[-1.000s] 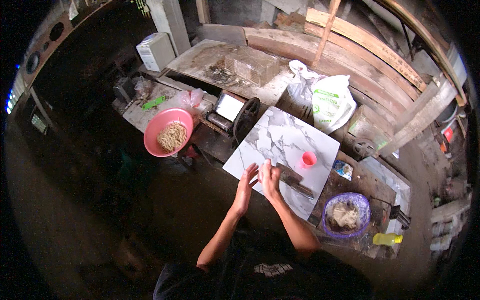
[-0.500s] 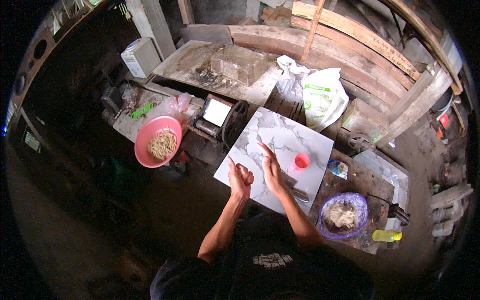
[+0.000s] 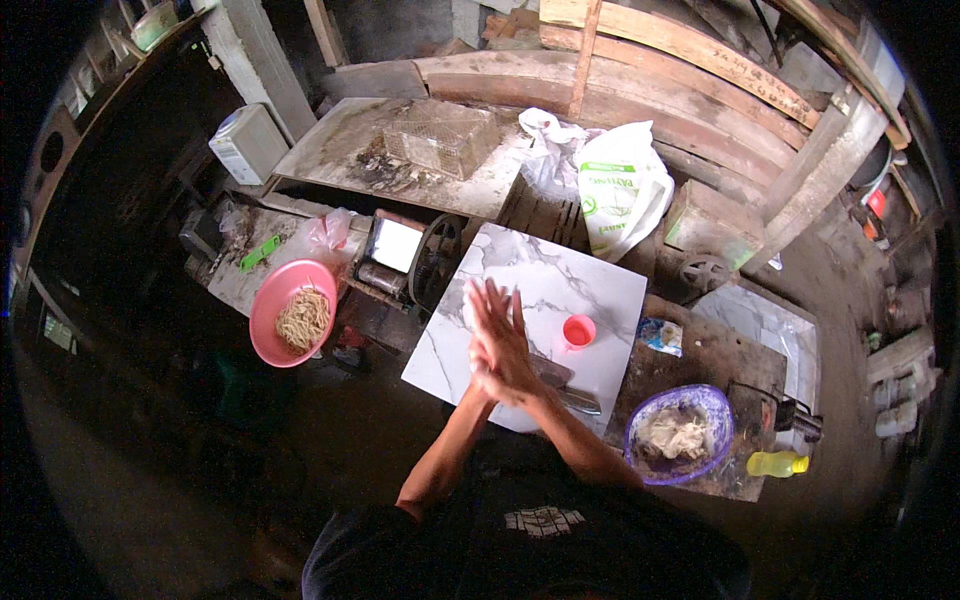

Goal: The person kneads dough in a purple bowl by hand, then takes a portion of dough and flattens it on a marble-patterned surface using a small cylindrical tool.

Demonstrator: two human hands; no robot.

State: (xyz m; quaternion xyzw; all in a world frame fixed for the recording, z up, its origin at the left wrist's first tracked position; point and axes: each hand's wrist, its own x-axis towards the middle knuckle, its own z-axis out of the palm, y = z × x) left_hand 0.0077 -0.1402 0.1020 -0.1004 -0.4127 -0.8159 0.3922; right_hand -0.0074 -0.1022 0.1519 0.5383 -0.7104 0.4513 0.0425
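My two hands are pressed together above the white marble-patterned board [image 3: 590,275]. My right hand [image 3: 508,350] lies over the left with its fingers stretched out, holding nothing. Beneath it, my left hand [image 3: 478,362] is largely covered; blurred fingertips show straight beside the right fingers. A cleaver-like knife [image 3: 578,402] lies on the board close to my right wrist, its blade partly hidden by that hand. Farther right on the board stands a small pink cup [image 3: 578,332].
Left of the board are a hand-cranked roller machine [image 3: 400,250] and a pink basin [image 3: 262,325] of noodle-like strips. To the right, a purple basin [image 3: 722,455] holds pale dough, beside a yellow bottle [image 3: 775,464]. Behind are a white sack [image 3: 625,190] and a wire cage [image 3: 445,140].
My hands were apart and have come together, the right now over the left. The view has shifted, so the board and basins appear farther left.
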